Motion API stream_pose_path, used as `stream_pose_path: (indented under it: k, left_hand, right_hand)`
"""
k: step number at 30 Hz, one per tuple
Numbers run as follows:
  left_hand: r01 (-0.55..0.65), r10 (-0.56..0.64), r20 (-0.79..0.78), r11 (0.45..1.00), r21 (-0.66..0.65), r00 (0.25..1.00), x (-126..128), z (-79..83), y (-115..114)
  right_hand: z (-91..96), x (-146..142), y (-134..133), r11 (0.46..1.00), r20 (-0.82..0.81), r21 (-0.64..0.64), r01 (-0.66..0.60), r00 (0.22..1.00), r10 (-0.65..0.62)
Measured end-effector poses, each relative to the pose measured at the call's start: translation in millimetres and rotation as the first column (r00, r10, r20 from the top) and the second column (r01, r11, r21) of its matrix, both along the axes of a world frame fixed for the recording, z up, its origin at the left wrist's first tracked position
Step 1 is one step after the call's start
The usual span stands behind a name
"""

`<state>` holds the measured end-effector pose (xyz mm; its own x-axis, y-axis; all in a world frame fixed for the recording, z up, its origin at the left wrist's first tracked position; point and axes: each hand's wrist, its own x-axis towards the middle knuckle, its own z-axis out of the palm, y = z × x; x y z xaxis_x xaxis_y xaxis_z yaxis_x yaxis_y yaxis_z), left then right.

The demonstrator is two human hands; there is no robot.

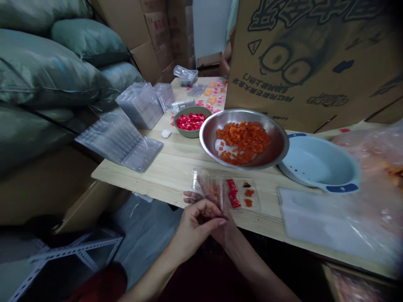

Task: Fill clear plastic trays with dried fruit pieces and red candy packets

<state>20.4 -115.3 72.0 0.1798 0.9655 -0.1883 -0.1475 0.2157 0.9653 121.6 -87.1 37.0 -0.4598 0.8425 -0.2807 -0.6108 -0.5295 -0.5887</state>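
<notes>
Clear blister pack [242,191] is lying at the near edge of the wooden bench [176,161], its left part rising as a see-through flap [195,182] whose outline is blurring into the hands. Red wrapped pieces [233,199] are filling 1 column, their exact number being hard to make out; beside them, 2 orange pieces [248,193] and 1 dark piece [247,185] are sitting in a row.

Left hand [198,218] is crossing in front, its grip curling until thumb and fingertips are nearly meeting; I cannot tell whether it is pinching any plastic. Right hand [225,230] is partly hiding behind it and the flap, some fingers showing through the plastic; I cannot tell how its grip is closing.

Just beyond, a steel bowl [206,136] is holding orange pieces, partly covering the edge of a pale blue basin [321,157]. Leftward, a green bowl [192,133] is holding red packets. Clear trays [108,136] are leaning in stacks, too transparent for counting.

A large carton [302,75] is blocking the far side, another person's arm [225,58] just showing past it. On the right, a plastic bag [382,147] is running out of view.
</notes>
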Motion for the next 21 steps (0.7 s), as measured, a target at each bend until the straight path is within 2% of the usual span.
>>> stream_pose_path:
  k: [2, 6, 11, 14, 17, 21]
  left_hand:
    - [-0.057, 0.057, -0.015, 0.998, -0.001, 0.998, 0.4, -11.6, 2.0]
    - [-0.067, 0.067, -0.027, 0.998, -0.006, 0.997, -3.5, -22.7, 3.8]
    - [-0.089, 0.090, -0.082, 0.996, 0.019, 0.993, 0.3, -26.5, 2.4]
    - [-0.109, 0.134, -0.217, 0.986, 0.125, 0.967, 3.4, -26.2, -1.2]
    - [-0.059, 0.130, -0.328, 0.974, 0.217, 0.936, 1.2, -23.6, -2.6]
    - [-0.079, 0.150, -0.361, 0.976, 0.204, 0.920, -11.6, -28.2, 17.0]
  right_hand:
    - [-6.5, -4.7, 4.4, 0.999, -0.023, -0.046, 0.016, 1.000, -0.017]
    - [-16.6, -4.0, 9.4, 0.995, -0.021, -0.100, 0.022, 0.999, -0.024]
    - [-19.0, -0.7, 10.7, 0.991, 0.005, -0.119, 0.060, 0.998, -0.059]
    - [-20.3, 1.7, 11.0, 0.989, 0.048, -0.125, 0.076, 0.996, -0.070]
    - [-24.3, 1.7, 12.1, 0.992, 0.081, -0.110, 0.067, 0.995, -0.058]
    - [-33.3, -9.8, 22.5, 0.983, -0.004, -0.172, 0.058, 0.998, -0.059]
